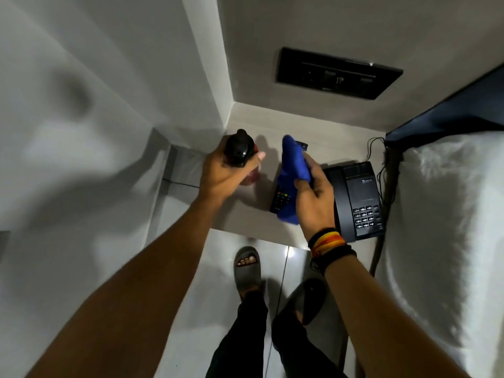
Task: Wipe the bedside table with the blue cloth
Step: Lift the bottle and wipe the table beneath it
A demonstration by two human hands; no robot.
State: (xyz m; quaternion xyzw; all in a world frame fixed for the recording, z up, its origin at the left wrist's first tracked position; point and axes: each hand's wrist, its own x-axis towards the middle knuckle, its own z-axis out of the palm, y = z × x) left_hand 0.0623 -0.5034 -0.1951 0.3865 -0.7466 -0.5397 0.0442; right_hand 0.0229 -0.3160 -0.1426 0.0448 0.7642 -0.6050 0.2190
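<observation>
Two hands busy — right hand [313,192] grips blue cloth [293,165]; phone [357,197] label perhaps "BEETEL".

Soft blue cloth [293,162], matt bedside table [253,214], plastic phone [357,197], glossy floor tiles [218,282].

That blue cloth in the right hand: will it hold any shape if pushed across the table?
Probably not. The blue cloth droops below the right hand and bunches above its grip, so it looks floppy and light. It would likely drag rather than slide stiffly, and its loose end could catch the remote lying beneath it on the bedside table.
</observation>
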